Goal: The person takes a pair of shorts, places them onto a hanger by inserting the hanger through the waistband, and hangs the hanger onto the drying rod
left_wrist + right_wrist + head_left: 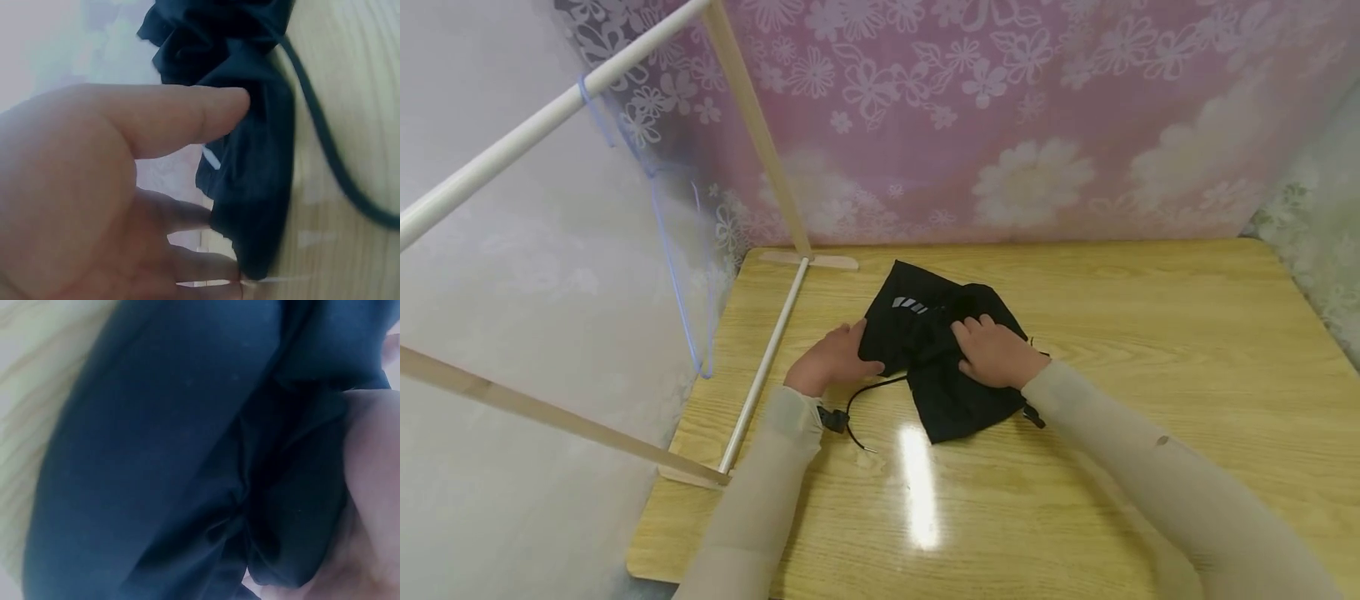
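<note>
Black shorts [955, 408] with a row of light slanted marks lie crumpled on the wooden table. A black drawstring [887, 382] trails from them toward the near left, ending in a light tip. My left hand [835, 358] is at their left edge, fingers and thumb spread and fairly straight; in the left wrist view the thumb lies against the black fabric. On the right part of the shorts, my right hand [1000, 354] grips a bunched fold with curled fingers. The right wrist view shows the gathered fabric [294, 506] against that hand, its fingertips mostly hidden.
At the left stands a rack of wooden posts and white tubes, its lower tube [765, 364] along the table's left side. A blue hanger [670, 275] hangs from the upper tube [535, 125]. Behind the table [1187, 350] is a pink flowered curtain [910, 150].
</note>
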### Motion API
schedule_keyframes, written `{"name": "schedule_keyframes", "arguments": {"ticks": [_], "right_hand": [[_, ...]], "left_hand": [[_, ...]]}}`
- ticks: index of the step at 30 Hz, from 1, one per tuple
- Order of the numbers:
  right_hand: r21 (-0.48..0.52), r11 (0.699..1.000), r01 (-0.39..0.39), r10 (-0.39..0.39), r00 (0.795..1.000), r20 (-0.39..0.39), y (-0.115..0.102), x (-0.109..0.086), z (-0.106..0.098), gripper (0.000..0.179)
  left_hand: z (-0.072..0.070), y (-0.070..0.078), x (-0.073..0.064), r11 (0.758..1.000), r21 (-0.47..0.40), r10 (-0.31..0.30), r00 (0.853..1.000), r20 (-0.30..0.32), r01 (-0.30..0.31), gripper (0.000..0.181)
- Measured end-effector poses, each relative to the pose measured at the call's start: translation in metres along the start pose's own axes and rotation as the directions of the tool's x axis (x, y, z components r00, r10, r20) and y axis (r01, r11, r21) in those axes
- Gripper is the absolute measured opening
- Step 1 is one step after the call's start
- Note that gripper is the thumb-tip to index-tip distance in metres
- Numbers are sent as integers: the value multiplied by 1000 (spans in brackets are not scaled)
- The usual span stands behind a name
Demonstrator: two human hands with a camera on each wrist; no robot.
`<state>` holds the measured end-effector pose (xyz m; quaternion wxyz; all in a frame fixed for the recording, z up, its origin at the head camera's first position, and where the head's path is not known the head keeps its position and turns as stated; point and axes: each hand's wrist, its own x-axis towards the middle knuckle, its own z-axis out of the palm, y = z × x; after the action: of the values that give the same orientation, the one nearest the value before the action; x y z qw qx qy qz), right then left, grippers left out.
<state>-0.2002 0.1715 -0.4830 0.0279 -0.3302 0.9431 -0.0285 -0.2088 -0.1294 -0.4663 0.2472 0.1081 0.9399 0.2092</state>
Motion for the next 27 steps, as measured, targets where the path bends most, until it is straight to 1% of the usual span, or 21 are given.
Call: {"name": "schedule_keyframes", "arguments": {"ticks": [1, 3, 5, 9, 11, 14, 20, 27], "right_hand": [[-2, 1000, -6, 6, 1000, 3, 0, 0, -1, 50], [-5, 1000, -12, 12, 1000, 11, 1, 0, -1, 50], [-3, 1000, -9, 9, 1000, 12, 1, 0, -1, 50], [3, 1000, -13, 13, 1000, 8, 1, 0, 0, 50], [-2, 1000, -16, 16, 1000, 4, 1, 0, 0, 49], [-20, 1000, -16, 16, 1000, -6, 1, 1, 0, 49], [-23, 1000, -11, 10, 1000, -18, 1, 1, 0, 49], [-19, 1000, -19, 19, 1000, -16, 0, -1, 1, 49]], "left_hand": [[1, 1, 0, 1000, 5, 6, 1000, 6, -6, 101], [1, 2, -1, 1000, 6, -3, 1000, 16, 3, 103], [0, 1, -1, 1000, -11, -18, 1000, 8, 18, 101], [-7, -4, -3, 999, -31, -34, 999, -1, 34, 86], [-10, -6, -4, 999, -26, -26, 1000, 4, 26, 78], [-12, -6, -4, 1000, 0, -7, 1000, 12, 7, 72], [-9, -5, -4, 1000, 29, -10, 1000, -10, 10, 67], [-6, -4, -4, 999, 30, -24, 999, -20, 25, 69]]}}
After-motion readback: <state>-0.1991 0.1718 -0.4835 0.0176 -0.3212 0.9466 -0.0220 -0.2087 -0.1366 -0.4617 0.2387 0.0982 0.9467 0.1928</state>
